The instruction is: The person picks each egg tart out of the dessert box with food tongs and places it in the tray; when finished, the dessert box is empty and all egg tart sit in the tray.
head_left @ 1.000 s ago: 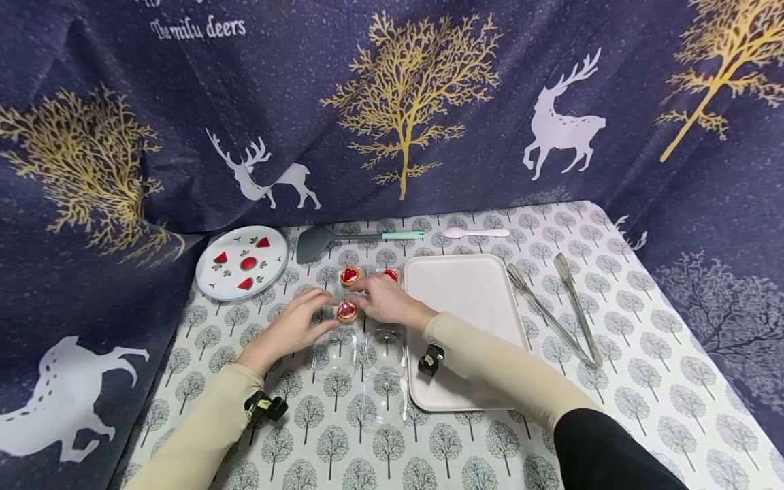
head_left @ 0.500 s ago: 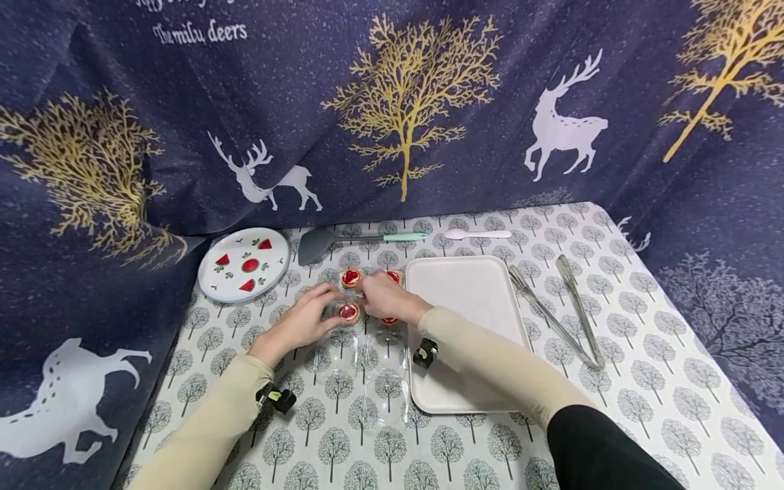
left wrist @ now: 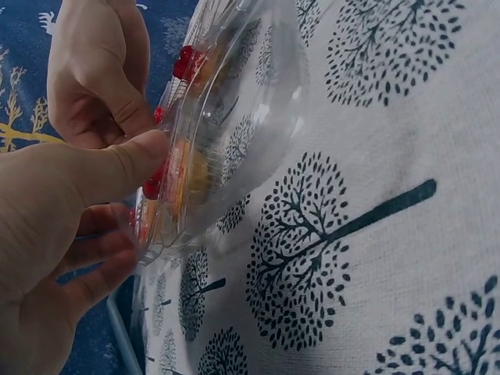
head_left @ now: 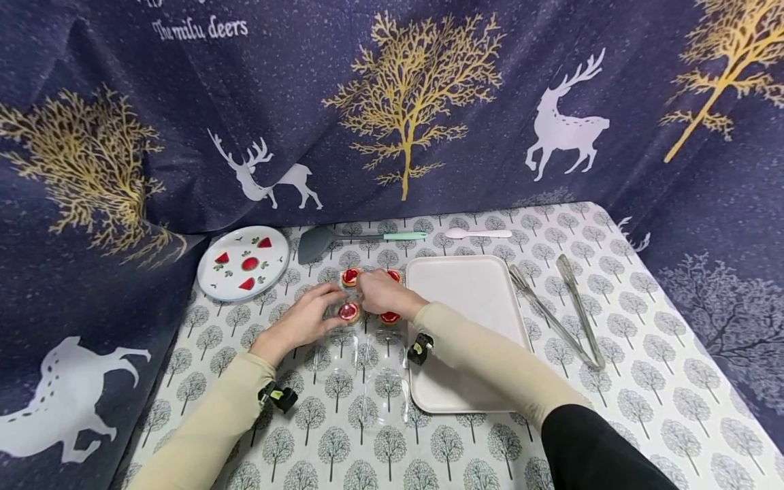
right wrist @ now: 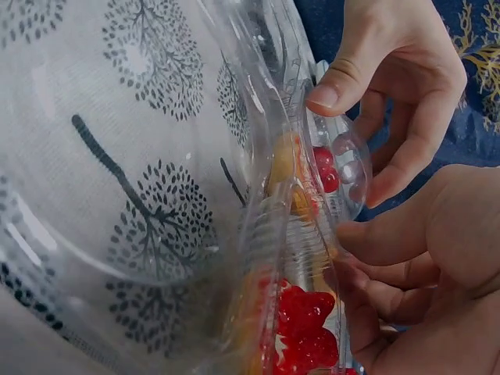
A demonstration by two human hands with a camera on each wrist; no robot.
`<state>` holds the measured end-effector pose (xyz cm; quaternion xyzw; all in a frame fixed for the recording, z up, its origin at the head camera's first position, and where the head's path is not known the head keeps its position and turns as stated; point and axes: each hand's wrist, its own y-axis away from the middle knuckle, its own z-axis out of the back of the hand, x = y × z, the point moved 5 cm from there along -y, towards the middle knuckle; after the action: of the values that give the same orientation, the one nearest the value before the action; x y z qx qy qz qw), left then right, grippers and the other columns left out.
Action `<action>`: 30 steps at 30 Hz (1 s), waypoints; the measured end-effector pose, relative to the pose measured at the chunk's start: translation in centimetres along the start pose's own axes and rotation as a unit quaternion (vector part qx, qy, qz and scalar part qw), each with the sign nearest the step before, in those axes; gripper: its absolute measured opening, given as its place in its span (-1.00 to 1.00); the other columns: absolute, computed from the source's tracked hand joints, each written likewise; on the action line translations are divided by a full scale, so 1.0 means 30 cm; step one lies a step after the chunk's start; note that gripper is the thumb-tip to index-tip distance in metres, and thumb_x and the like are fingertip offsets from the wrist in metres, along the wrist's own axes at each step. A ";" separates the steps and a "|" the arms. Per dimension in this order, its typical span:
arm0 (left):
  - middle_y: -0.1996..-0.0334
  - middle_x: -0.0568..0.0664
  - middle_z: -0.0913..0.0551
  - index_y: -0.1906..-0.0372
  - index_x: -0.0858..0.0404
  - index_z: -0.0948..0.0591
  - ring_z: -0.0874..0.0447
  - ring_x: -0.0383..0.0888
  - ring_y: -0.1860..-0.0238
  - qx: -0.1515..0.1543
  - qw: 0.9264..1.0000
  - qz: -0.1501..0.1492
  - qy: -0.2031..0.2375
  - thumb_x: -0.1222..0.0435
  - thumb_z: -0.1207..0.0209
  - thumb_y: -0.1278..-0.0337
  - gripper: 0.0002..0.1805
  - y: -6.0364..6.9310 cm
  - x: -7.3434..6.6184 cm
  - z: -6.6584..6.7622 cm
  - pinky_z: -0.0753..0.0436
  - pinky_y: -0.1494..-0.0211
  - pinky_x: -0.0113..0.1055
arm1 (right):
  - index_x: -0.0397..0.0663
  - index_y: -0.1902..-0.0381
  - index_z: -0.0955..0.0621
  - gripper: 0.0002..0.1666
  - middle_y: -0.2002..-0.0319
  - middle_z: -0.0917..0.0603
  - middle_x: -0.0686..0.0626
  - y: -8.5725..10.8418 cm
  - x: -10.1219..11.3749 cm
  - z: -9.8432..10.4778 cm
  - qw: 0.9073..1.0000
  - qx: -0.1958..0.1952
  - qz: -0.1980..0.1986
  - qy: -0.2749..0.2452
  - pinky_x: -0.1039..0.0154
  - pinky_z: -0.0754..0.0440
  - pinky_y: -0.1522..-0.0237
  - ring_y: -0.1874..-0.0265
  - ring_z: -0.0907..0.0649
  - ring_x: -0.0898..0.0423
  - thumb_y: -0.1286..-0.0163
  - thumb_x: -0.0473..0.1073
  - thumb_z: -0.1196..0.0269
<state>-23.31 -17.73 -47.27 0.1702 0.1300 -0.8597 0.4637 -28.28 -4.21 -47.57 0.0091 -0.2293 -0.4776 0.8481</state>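
Note:
Red-topped tarts [head_left: 349, 312] sit in a clear plastic container [right wrist: 266, 211] on the cloth. In the right wrist view a small clear dome covers one tart. My left hand [head_left: 301, 320] grips the container's left side, its thumb on the rim and fingers round the edge, beside the front left tart. At the middle, between the tarts, my right hand [head_left: 386, 294] has its fingers curled, with thumb and forefinger pinching at the plastic. That hand partly hides the back right tart [head_left: 393, 275]. Toward me, clear hollow plastic sections [head_left: 386, 398] lie without tarts in them.
A white rectangular tray [head_left: 465, 286] lies right of the container, under my right forearm. Metal tongs [head_left: 578, 320] rest farther right. Behind are a spatula [head_left: 361, 237] and a pink spoon [head_left: 478, 233]. A watermelon-patterned plate [head_left: 235, 286] stands back left.
My right hand has curled its fingers and settled at the middle of the container, uncovering the front right tart. My left hand has shifted slightly right and its fingers have closed on the container's side.

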 end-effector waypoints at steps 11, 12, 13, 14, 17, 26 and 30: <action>-0.14 0.00 -0.54 -0.25 0.23 -0.52 -0.58 -0.02 -0.11 -0.002 1.000 0.001 0.006 0.11 -0.43 0.05 -0.31 0.000 0.011 -0.005 -0.58 -0.25 -0.05 | -0.08 0.23 -0.60 -0.90 0.37 -0.56 0.05 -0.011 0.002 0.010 0.998 0.056 -0.008 -0.012 0.37 -0.59 0.42 0.41 -0.56 0.14 -0.28 -0.27 -0.24; -0.15 0.00 -0.54 -0.25 0.23 -0.52 -0.58 -0.02 -0.11 -0.002 1.000 -0.001 0.007 0.11 -0.43 0.05 -0.31 0.001 0.011 -0.004 -0.58 -0.25 -0.06 | -0.08 0.21 -0.60 -0.89 0.36 -0.56 0.05 -0.013 0.004 0.010 0.998 0.063 -0.006 -0.009 0.37 -0.59 0.41 0.41 -0.56 0.14 -0.31 -0.26 -0.21; -0.15 0.01 -0.54 -0.25 0.23 -0.52 -0.58 -0.02 -0.12 -0.002 1.000 -0.001 0.009 0.11 -0.43 0.05 -0.30 0.001 0.010 -0.003 -0.58 -0.26 -0.06 | -0.07 0.18 -0.59 -0.88 0.35 -0.56 0.05 -0.016 0.006 0.010 0.998 0.068 -0.004 -0.003 0.38 -0.59 0.39 0.41 -0.55 0.15 -0.32 -0.26 -0.19; -0.15 0.01 -0.54 -0.25 0.23 -0.52 -0.58 -0.02 -0.12 -0.001 1.000 -0.001 0.010 0.11 -0.43 0.04 -0.30 0.002 0.010 -0.004 -0.58 -0.26 -0.06 | -0.07 0.19 -0.59 -0.89 0.37 -0.55 0.06 -0.019 0.008 0.009 0.997 0.075 -0.004 0.000 0.38 -0.59 0.39 0.42 -0.55 0.16 -0.34 -0.27 -0.17; -0.15 0.01 -0.55 -0.27 0.22 -0.51 -0.58 -0.02 -0.12 0.000 1.000 0.000 0.016 0.12 -0.42 0.02 -0.31 0.004 0.008 -0.004 -0.57 -0.26 -0.06 | -0.01 0.38 -0.54 -0.88 0.50 -0.45 0.07 -0.035 0.013 0.005 0.997 0.081 -0.003 0.016 0.36 -0.51 0.44 0.52 -0.45 0.17 -0.31 -0.32 -0.11; -0.23 0.07 -0.50 -0.29 0.21 -0.49 -0.51 0.06 -0.21 -0.002 1.000 0.025 0.018 0.10 -0.39 -0.02 -0.31 0.009 0.012 -0.008 -0.50 -0.32 0.04 | 0.00 0.22 -0.66 -0.84 0.29 -0.64 0.07 -0.039 0.021 0.015 0.998 0.043 -0.044 0.022 0.29 -0.64 0.18 0.30 -0.59 0.13 -0.32 -0.30 -0.16; -0.22 0.06 -0.50 -0.31 0.22 -0.47 -0.52 0.05 -0.19 -0.011 0.999 0.016 0.025 0.12 -0.39 -0.02 -0.29 0.019 0.008 -0.017 -0.51 -0.31 0.03 | -0.01 0.33 -0.69 -0.85 0.35 -0.65 0.05 -0.023 0.014 0.016 0.997 0.034 -0.061 -0.014 0.33 -0.61 0.35 0.42 -0.55 0.15 -0.27 -0.30 -0.18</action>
<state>-22.88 -18.02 -47.86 0.1885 0.1485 -0.8459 0.4764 -28.84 -4.81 -47.14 0.0455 -0.2564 -0.5207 0.8131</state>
